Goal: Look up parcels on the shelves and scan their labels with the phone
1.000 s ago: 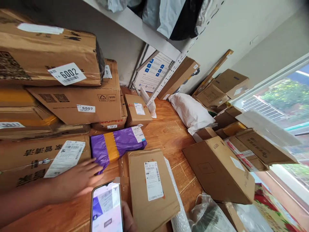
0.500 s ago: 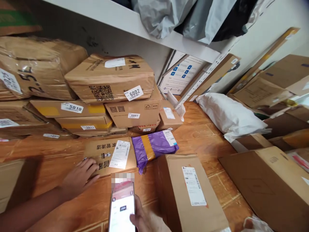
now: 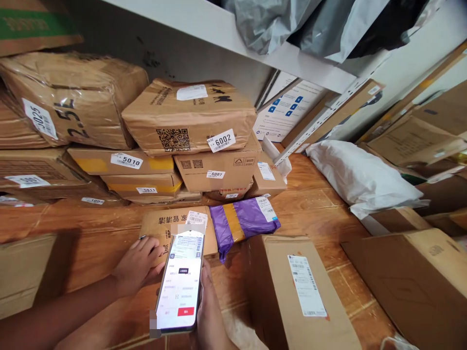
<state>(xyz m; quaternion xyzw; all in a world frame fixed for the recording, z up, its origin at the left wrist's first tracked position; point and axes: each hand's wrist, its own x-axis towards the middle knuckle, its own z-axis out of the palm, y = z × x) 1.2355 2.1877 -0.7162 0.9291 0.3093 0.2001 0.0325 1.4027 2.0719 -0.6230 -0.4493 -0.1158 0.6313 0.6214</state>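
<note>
My right hand is wrapped round a smartphone with a lit screen, held above the floor. Behind the phone's top edge lies a flat brown box with a white label, partly hidden by the phone. My left hand rests on the left front corner of that box, its fingers bent and a ring on one of them. Touching or nearly touching the box's right end is a purple parcel with a yellow tape band.
Stacked, numbered cartons stand behind, under a white shelf bearing grey bags. A tall labelled carton is at front right, with a white sack and another large carton beyond. A box sits at left.
The phone has moved up and now covers part of the flat box and its label; its screen shows a red button. The view has shifted slightly left. My left hand still rests on the box.
</note>
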